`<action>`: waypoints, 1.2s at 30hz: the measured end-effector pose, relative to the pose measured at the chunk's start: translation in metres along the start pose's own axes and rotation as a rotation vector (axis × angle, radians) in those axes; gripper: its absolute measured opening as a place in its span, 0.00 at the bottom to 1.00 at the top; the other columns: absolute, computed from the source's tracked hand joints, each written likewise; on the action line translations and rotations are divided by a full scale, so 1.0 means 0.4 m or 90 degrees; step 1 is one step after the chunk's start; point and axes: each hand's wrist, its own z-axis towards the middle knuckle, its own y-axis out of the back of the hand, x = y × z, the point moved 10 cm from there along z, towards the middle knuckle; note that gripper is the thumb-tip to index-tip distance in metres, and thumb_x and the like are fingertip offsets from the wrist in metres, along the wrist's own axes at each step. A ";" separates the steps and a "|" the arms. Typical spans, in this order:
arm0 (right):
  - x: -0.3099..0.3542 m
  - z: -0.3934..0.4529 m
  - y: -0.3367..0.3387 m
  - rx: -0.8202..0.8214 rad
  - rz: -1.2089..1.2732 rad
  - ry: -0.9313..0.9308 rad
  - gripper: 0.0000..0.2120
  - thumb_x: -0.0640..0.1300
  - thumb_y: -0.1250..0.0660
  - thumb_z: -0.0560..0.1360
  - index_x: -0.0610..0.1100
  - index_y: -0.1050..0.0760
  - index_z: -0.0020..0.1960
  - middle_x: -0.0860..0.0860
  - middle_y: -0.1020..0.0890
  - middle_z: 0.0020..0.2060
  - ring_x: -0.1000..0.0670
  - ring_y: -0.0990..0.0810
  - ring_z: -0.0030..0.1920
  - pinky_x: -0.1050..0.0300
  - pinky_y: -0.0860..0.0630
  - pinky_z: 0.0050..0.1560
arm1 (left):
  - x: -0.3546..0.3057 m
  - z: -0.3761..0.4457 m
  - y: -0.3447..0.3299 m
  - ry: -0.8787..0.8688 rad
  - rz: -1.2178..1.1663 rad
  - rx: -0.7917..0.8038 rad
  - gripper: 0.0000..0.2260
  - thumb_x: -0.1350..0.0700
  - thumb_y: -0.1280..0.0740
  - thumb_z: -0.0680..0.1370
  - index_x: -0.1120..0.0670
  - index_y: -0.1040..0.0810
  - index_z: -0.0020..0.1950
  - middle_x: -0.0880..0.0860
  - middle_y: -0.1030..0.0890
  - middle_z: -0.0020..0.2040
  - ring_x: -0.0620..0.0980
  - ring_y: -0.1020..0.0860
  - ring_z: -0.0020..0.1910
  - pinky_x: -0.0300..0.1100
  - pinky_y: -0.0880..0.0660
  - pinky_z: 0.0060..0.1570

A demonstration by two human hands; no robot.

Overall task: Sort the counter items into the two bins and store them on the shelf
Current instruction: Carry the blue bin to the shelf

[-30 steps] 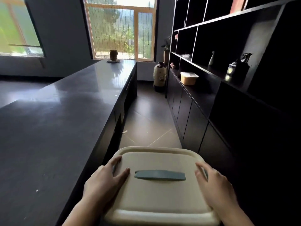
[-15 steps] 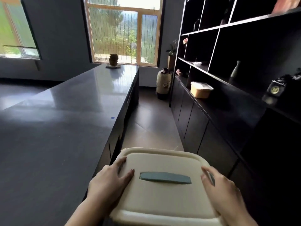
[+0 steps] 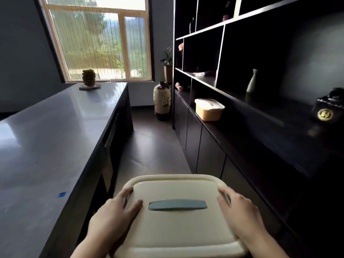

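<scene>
Between counter point(image 3: 55, 146) and shelf point(image 3: 260, 112), two hands' fingers point(image 3: 128, 192) grasp one bin point(image 3: 176, 229); another bin point(image 3: 209, 109) sits shelved.

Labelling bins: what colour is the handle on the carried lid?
Grey-blue handle, on a cream lid; head view.

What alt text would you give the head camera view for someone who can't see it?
Two hands, left hand and right hand, carry a cream lidded bin down an aisle between a dark counter and a black shelf, where a second bin sits.
</scene>
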 end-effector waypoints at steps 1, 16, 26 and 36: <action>0.007 0.054 0.005 -0.005 -0.001 0.006 0.16 0.54 0.44 0.80 0.56 0.30 0.66 0.52 0.19 0.57 0.48 0.22 0.58 0.55 0.28 0.54 | -0.022 0.048 0.003 -0.005 -0.001 -0.008 0.25 0.31 0.42 0.73 0.33 0.38 0.69 0.46 0.21 0.56 0.48 0.22 0.54 0.44 0.25 0.48; 0.078 0.764 -0.074 -0.036 0.041 -0.046 0.16 0.54 0.41 0.79 0.57 0.28 0.66 0.55 0.19 0.57 0.51 0.22 0.57 0.56 0.27 0.53 | -0.167 0.824 -0.127 -0.046 -0.010 0.020 0.27 0.31 0.43 0.73 0.33 0.40 0.71 0.47 0.23 0.61 0.50 0.23 0.56 0.45 0.27 0.49; -0.023 1.023 -0.079 -0.158 0.082 -0.272 0.15 0.56 0.40 0.79 0.57 0.27 0.65 0.56 0.19 0.52 0.51 0.21 0.52 0.56 0.27 0.48 | -0.457 1.326 -0.264 -0.230 0.021 0.122 0.26 0.31 0.44 0.74 0.32 0.42 0.71 0.46 0.24 0.57 0.46 0.26 0.46 0.42 0.31 0.42; -0.287 1.156 0.007 -0.280 0.067 -0.462 0.11 0.55 0.38 0.78 0.60 0.24 0.59 0.58 0.21 0.39 0.53 0.24 0.39 0.57 0.30 0.34 | -0.838 1.517 -0.542 -0.407 0.004 0.226 0.26 0.31 0.43 0.74 0.33 0.41 0.72 0.47 0.24 0.60 0.48 0.23 0.54 0.41 0.28 0.44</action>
